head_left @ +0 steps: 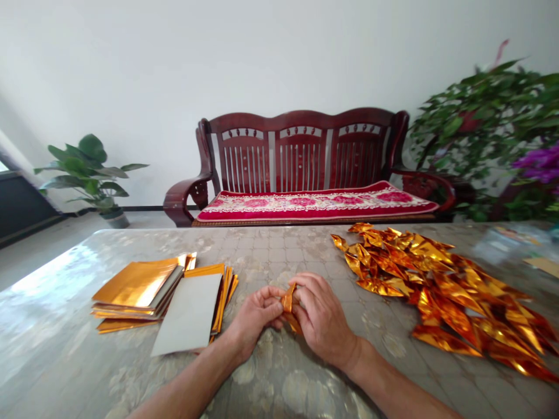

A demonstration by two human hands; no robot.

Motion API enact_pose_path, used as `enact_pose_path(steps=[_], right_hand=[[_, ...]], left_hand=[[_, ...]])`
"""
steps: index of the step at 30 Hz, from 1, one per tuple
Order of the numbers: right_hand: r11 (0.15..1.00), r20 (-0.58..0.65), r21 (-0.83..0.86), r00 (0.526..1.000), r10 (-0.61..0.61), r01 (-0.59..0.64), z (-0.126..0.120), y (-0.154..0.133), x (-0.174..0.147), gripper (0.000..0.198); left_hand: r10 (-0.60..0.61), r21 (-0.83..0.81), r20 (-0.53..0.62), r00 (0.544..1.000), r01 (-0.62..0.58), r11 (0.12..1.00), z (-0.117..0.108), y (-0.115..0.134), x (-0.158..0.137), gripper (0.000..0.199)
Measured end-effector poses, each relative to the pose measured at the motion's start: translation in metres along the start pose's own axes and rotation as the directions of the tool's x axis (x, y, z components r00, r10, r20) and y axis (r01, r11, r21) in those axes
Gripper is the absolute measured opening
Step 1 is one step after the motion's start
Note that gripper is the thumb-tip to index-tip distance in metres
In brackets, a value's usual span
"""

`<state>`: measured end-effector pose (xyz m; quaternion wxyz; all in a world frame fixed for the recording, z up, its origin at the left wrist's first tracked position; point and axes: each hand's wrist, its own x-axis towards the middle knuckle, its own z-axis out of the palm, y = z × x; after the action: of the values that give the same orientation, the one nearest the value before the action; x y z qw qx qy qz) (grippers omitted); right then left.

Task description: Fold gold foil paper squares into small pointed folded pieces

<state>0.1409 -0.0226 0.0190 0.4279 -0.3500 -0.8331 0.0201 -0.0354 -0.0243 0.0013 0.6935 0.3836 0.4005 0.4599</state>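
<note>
Between my two hands, just above the near middle of the table, is a partly folded piece of gold foil paper (289, 301). My left hand (257, 314) pinches its left side with thumb and fingers. Curled around its right side, my right hand (322, 317) grips it too and hides part of it. To the left lie a stack of gold foil sheets (137, 282) and a second stack topped by a grey-backed sheet (190, 314). A large heap of folded gold foil pieces (437, 285), pointed at the ends, spreads to the right.
The table (271, 250) has a patterned, shiny cover. Clear plastic packaging (510, 241) lies at its far right. Behind it stands a dark wooden bench (301, 151) with a red floral cushion (318, 202). Potted plants (91, 174) stand left and right.
</note>
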Motion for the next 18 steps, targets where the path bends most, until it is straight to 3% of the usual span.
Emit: enact_pose_path(steps=[10,18], right_hand=[[0.999,-0.013,0.040,1.000,0.005,-0.004,-0.0004,0.0038,-0.0006,0.011],[0.997,-0.069,0.004,0.995,-0.076,0.077,0.0034,0.0001,0.0031,0.015]], left_hand=[[0.006,-0.024,-0.004,1.000,-0.006,1.000,0.0036,0.0032,-0.0004,0.047],[-0.003,0.047,0.007,1.000,0.003,0.999,0.0046,0.0016,0.0006,0.043]])
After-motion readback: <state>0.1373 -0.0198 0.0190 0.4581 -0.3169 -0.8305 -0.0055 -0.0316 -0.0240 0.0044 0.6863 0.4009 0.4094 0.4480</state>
